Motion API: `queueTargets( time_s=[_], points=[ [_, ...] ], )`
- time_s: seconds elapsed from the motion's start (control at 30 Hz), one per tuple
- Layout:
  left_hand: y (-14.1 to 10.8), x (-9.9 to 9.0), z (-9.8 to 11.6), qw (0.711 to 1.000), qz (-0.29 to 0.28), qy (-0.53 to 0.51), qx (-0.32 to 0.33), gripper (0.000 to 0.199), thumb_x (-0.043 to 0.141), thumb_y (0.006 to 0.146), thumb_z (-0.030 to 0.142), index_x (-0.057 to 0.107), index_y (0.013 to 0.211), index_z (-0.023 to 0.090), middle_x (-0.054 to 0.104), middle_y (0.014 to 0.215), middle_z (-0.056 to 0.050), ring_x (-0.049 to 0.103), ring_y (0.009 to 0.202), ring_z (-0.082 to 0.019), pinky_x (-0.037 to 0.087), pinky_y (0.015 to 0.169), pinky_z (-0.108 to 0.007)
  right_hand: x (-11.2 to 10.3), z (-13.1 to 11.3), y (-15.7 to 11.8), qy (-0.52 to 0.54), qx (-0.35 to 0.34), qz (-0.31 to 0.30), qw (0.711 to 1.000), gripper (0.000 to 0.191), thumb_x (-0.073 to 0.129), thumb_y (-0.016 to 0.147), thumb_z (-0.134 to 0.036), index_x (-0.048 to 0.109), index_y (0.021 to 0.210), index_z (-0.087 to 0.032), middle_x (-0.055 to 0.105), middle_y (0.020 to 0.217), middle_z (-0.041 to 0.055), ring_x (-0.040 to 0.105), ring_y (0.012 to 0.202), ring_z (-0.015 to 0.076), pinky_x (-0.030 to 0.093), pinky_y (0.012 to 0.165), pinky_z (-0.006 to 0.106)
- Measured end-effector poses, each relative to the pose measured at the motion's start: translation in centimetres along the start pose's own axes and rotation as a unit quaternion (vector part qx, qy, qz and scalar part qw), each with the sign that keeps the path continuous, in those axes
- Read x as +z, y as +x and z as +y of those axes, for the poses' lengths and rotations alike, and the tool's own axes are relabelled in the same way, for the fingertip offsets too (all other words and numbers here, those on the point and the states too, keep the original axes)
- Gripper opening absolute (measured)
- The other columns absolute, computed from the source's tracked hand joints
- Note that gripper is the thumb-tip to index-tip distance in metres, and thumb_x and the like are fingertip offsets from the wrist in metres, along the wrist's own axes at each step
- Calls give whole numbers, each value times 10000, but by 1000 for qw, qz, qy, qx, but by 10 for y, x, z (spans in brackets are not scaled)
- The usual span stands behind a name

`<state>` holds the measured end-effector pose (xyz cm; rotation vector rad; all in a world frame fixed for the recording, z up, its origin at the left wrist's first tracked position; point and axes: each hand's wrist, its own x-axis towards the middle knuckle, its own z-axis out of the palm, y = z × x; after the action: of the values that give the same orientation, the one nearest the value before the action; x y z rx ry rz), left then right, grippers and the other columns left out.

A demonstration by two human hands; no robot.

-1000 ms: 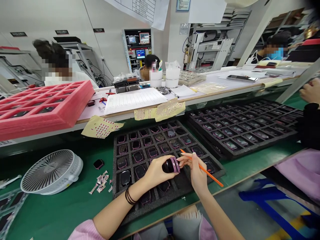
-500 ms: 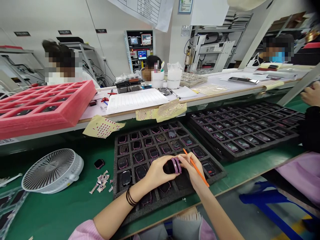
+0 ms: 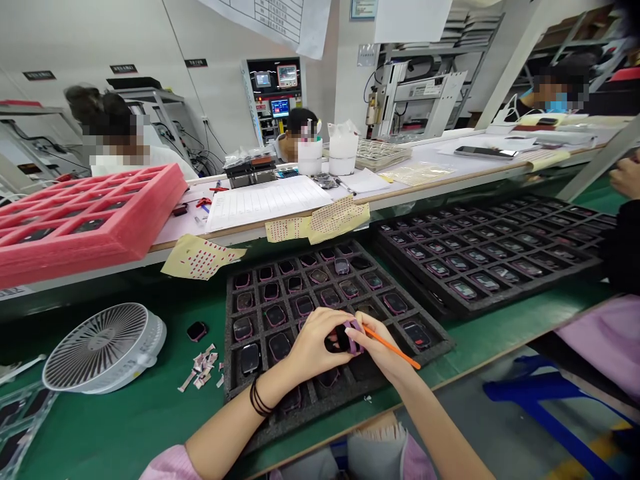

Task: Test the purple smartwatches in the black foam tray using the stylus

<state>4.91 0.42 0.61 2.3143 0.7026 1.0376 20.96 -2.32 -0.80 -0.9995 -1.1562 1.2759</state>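
Over a dark foam tray (image 3: 320, 397) of watch-like devices, my left hand (image 3: 316, 343) is curled around a purple-framed device (image 3: 354, 337). My right hand (image 3: 383, 350) touches the right side of that device with its fingertips and also holds an orange stick (image 3: 393, 347), which points down to the right. The fingers of both hands are closed, and they partly hide the device. Most tray compartments near my hands hold devices with dark faces. A black band circles my left wrist.
A round white fan (image 3: 105, 347), a single device (image 3: 197, 331) and small strips (image 3: 201, 367) lie left of the tray. More filled trays (image 3: 480, 267) stand at right. Above is a shelf with a pink foam tray (image 3: 135, 233). Other people sit around; one's hand (image 3: 626, 175) shows at far right.
The orange stick now lies flatter, its upper end lower beside the device. My right fingers have shifted over the device, which has turned slightly. The camera view has moved a little.
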Motion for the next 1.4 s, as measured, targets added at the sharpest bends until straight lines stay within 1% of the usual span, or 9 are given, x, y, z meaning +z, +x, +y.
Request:
queueTargets(
  time_s=[0.3,0.47,0.6,0.77,0.9,1.03,1.13,1.23,1.4],
  points=[
    [0,1,-2,999,-21,-16,-28,500,756,699,224,569,1164,228,626,1193,-94,556,1126,-256,424,985,-434,3,-4,-1,-18,-1,24,1000,540,787,615,-528,358,556,-205,370,548,-63,351,515,99,339,494,225],
    [-2,3,-4,999,-27,-21,-42,534,776,687,224,558,1174,226,607,1216,-91,534,1154,-247,419,1009,-427,6,-6,-2,-6,7,23,1000,540,795,612,-524,360,562,-208,389,544,-65,376,501,96,379,507,234],
    [-2,3,-4,998,-33,-24,-52,527,767,698,227,554,1180,231,598,1225,-91,528,1165,-248,416,1017,-432,6,-5,-2,-6,9,23,1000,533,788,624,-524,360,565,-211,388,537,-66,367,493,97,379,500,236],
    [-1,2,-3,998,-37,-21,-53,521,755,694,211,560,1177,229,608,1211,-90,540,1152,-256,416,1011,-436,4,1,-1,-16,2,47,999,519,746,658,-565,390,554,-203,387,533,-58,371,503,101,367,484,226],
    [0,1,-1,998,-37,-13,-43,533,755,687,188,558,1181,226,630,1180,-85,566,1103,-252,422,989,-426,5,4,1,39,22,72,996,519,643,720,-644,428,555,-202,398,561,-44,397,494,107,391,462,230],
    [0,-1,1,998,-38,-14,-47,516,744,698,177,558,1177,222,639,1163,-87,576,1083,-252,427,978,-429,4,3,1,57,27,70,996,507,674,699,-634,458,558,-197,414,569,-41,420,507,109,429,495,233],
    [1,-2,0,998,-41,-20,-47,509,742,706,183,557,1179,218,639,1158,-86,577,1078,-247,433,975,-420,4,3,1,58,30,68,996,506,690,683,-634,471,560,-194,411,566,-42,412,511,106,425,498,228],
    [1,-3,-2,997,-60,-27,-44,528,756,704,191,547,1188,213,630,1168,-83,573,1083,-237,442,973,-392,4,3,1,63,38,75,994,524,669,686,-656,466,550,-193,421,569,-35,416,519,111,419,495,229],
    [0,-4,-4,988,-130,-30,-80,611,716,754,205,455,1306,219,576,1284,-88,568,1130,-229,453,983,-355,4,4,2,73,52,84,992,504,686,693,-623,465,558,-191,420,579,-34,419,539,116,423,511,233]
  ],
)
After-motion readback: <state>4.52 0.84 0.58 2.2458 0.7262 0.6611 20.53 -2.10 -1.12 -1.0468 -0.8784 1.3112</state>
